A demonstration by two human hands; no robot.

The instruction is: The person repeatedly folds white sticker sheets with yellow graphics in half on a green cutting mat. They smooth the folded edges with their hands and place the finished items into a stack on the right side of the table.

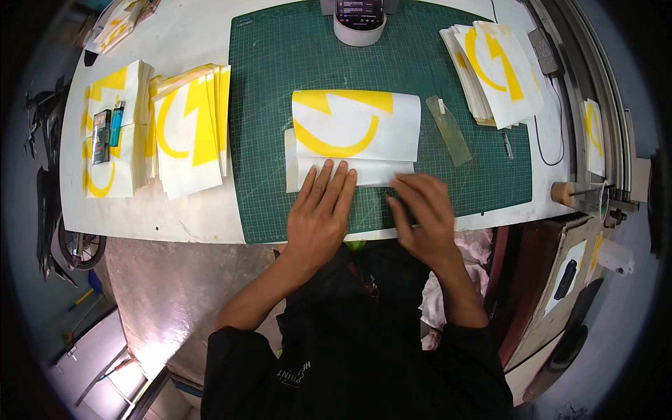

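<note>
Fingers (329, 183) flat, both hands pressing yellow-printed sheet (355, 126), green mat (455, 63)

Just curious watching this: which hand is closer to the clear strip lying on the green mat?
Right. The right hand lies just below-left of the clear strip; the left hand is further left.

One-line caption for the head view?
Both hands, left hand and right hand, press a white sheet with yellow shapes onto a green cutting mat.

We see a black top with sleeves pushed up above the elbows, leaving both forearms bare. Small white printed lettering sits on the chest near the left side. The left hand (318, 213) and right hand (423, 213) are bare, without gloves, rings or a watch.
</note>
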